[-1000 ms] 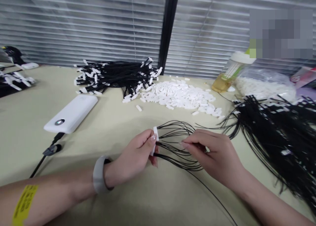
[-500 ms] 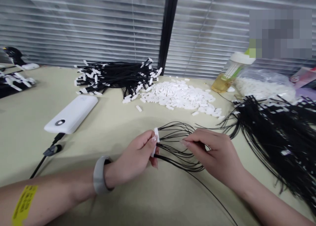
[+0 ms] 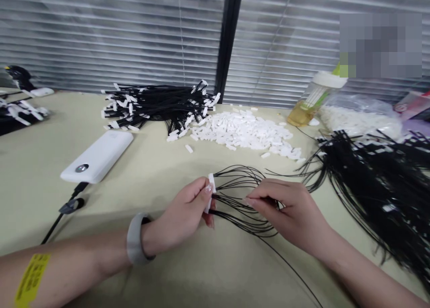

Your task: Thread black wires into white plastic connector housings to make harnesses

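My left hand (image 3: 188,205) pinches a white plastic connector (image 3: 211,181), partly hidden by thumb and fingers. Several thin black wires (image 3: 235,173) fan out of the connector's right side and curve toward my right hand (image 3: 285,205). The right thumb and forefinger are pressed together on some of these wires, and the other fingers are curled behind. Which wires lie between the fingertips is too small to tell. One loose wire (image 3: 292,267) trails down to the bottom edge.
Behind the hands lie a pile of white connectors (image 3: 245,128) and a stack of finished-looking black cables (image 3: 161,101). A white power bank (image 3: 99,155) is at left. At right are a black wire bundle (image 3: 372,187), a bottle (image 3: 312,97) and a plastic bag (image 3: 363,115).
My right fingertips have moved slightly down and left along the wires. The left hand with the connector has shifted very slightly left.
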{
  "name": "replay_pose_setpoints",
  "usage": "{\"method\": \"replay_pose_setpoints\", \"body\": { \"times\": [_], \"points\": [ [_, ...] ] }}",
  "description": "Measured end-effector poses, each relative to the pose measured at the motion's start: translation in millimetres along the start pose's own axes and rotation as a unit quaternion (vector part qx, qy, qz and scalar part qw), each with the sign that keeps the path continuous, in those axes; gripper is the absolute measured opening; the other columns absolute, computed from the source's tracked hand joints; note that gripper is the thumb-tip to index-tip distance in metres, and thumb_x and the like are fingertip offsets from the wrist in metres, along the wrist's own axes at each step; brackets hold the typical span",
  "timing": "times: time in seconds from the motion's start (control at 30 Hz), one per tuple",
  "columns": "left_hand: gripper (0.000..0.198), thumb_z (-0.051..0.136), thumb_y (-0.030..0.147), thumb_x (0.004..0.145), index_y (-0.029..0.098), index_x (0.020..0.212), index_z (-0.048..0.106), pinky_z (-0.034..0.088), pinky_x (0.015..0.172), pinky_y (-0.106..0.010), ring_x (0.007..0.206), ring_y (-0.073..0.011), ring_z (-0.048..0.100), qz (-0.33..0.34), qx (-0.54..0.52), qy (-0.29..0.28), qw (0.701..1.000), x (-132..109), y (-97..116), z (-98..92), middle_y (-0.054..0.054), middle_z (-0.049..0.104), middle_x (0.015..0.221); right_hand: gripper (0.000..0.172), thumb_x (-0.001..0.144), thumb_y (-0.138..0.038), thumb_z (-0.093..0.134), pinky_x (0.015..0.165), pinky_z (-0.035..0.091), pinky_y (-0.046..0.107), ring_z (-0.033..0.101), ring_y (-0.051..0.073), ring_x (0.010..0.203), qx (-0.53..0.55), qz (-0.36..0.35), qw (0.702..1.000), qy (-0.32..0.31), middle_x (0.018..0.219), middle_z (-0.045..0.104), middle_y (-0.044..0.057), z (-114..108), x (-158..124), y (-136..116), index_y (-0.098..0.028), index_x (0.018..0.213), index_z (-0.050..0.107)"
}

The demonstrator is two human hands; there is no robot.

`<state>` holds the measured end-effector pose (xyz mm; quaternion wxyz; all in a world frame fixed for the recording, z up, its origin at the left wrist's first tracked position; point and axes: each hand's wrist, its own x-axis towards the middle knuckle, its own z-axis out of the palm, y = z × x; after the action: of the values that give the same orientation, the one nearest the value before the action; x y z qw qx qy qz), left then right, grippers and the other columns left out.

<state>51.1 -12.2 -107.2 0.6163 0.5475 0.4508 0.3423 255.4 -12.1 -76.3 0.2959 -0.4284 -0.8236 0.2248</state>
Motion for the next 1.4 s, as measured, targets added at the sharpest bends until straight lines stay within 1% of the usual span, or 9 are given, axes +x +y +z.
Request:
{"method": "replay_pose_setpoints", "body": {
  "times": [0.4,0.6,0.83,0.97,1.07,1.13,1.2,1.3,1.4],
  "points": [
    [0.028,0.035,0.038,0.088,0.018,0.07,0.041,0.042,0.052,-0.021,0.05,-0.0053,0.05,0.002,-0.032,-0.013,0.999,0,0,-0.4,0.005,0.046,0.067,0.011,0.08,-0.023,0.053,0.054,0.038,0.019,0.049,0.006,0.058,0.001,0.011,1.0,-0.014,0.063,0.057,-0.002,0,-1,2,-0.02,0.073,0.061],
    [0.028,0.035,0.039,0.088,0.018,0.07,0.041,0.041,0.051,-0.02,0.049,-0.0048,0.049,-0.005,-0.038,-0.01,0.999,0,1,-0.4,0.005,0.045,0.066,0.011,0.08,-0.023,0.054,0.054,0.038,0.019,0.05,0.005,0.058,0.008,0.005,1.0,-0.015,0.064,0.057,-0.002,0,1,2,-0.019,0.073,0.062],
    [0.027,0.036,0.04,0.087,0.018,0.072,0.042,0.044,0.052,-0.022,0.05,-0.0062,0.048,-0.008,-0.044,-0.013,0.999,0,1,-0.6,0.005,0.046,0.067,0.012,0.08,-0.022,0.054,0.054,0.037,0.018,0.048,0.005,0.058,0.002,0.005,1.0,-0.017,0.063,0.056,-0.003,0,2,2,-0.019,0.071,0.061],
    [0.027,0.036,0.04,0.086,0.018,0.071,0.041,0.043,0.051,-0.022,0.049,-0.0062,0.048,-0.008,-0.033,-0.019,0.999,-1,1,0.4,0.005,0.046,0.066,0.012,0.08,-0.023,0.053,0.054,0.036,0.018,0.048,0.005,0.058,-0.003,0.032,0.999,-0.005,0.064,0.057,-0.003,1,1,2,-0.02,0.071,0.061],
    [0.027,0.035,0.039,0.087,0.018,0.07,0.04,0.04,0.05,-0.02,0.048,-0.0054,0.048,-0.01,0.004,-0.024,1.0,-3,1,1.7,0.006,0.046,0.065,0.013,0.08,-0.023,0.052,0.05,0.033,0.018,0.043,0.005,0.053,-0.025,0.059,0.998,0.021,0.059,0.054,-0.005,4,0,1,-0.02,0.068,0.058],
    [0.027,0.033,0.039,0.088,0.019,0.071,0.04,0.04,0.05,-0.02,0.048,-0.0054,0.048,-0.012,0.017,-0.023,1.0,-3,1,2.5,0.006,0.046,0.064,0.014,0.08,-0.022,0.051,0.048,0.031,0.018,0.041,0.005,0.051,-0.045,0.063,0.997,0.03,0.057,0.052,-0.005,6,0,0,-0.019,0.068,0.056],
    [0.027,0.033,0.039,0.087,0.019,0.071,0.04,0.041,0.05,-0.021,0.049,-0.0057,0.048,-0.012,0.023,-0.023,0.999,-4,1,3.1,0.006,0.045,0.065,0.013,0.081,-0.021,0.049,0.05,0.032,0.018,0.042,0.005,0.053,-0.061,0.05,0.997,0.025,0.059,0.053,-0.004,9,-1,-1,-0.019,0.07,0.056],
    [0.026,0.033,0.038,0.087,0.019,0.071,0.04,0.041,0.05,-0.021,0.049,-0.0062,0.047,-0.01,0.039,-0.026,0.999,-5,2,4.3,0.005,0.045,0.065,0.012,0.082,-0.018,0.045,0.058,0.035,0.02,0.048,0.007,0.063,-0.075,0.006,0.997,-0.002,0.068,0.056,-0.002,16,-1,-3,-0.018,0.077,0.057],
    [0.026,0.034,0.038,0.087,0.019,0.071,0.041,0.041,0.049,-0.021,0.05,-0.0068,0.047,-0.01,0.049,-0.031,0.998,-5,2,5.7,0.005,0.045,0.065,0.015,0.084,-0.016,0.042,0.061,0.036,0.021,0.049,0.009,0.068,-0.086,-0.032,0.996,-0.017,0.072,0.057,0.0,23,-1,-3,-0.018,0.079,0.056]
  ]
}}
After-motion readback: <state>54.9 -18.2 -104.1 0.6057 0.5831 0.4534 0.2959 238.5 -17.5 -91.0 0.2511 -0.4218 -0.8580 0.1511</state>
